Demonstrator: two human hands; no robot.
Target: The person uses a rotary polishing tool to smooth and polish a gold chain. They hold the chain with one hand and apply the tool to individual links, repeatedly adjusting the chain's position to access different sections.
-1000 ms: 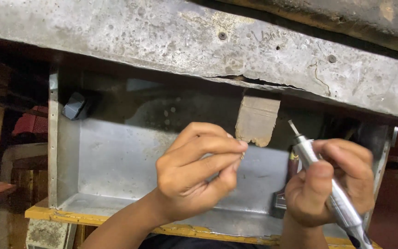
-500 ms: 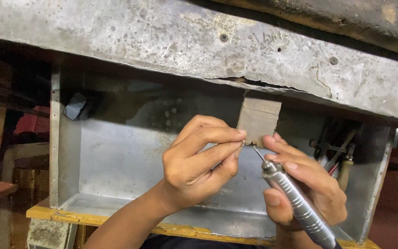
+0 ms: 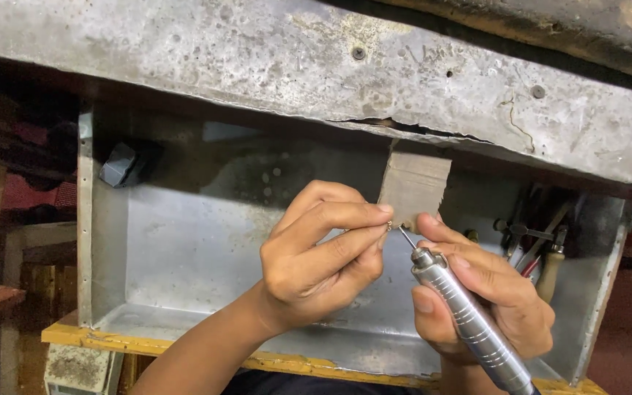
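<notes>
Head view | left hand (image 3: 316,256) pinches tiny metal piece (image 3: 390,226) | right hand (image 3: 488,292) grips ridged silver rotary handpiece (image 3: 466,322)

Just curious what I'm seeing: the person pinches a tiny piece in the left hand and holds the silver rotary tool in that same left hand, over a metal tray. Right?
Not quite. In the head view the silver rotary tool is in the right hand, not the left. The left hand pinches only the tiny piece, over the metal tray.
</notes>
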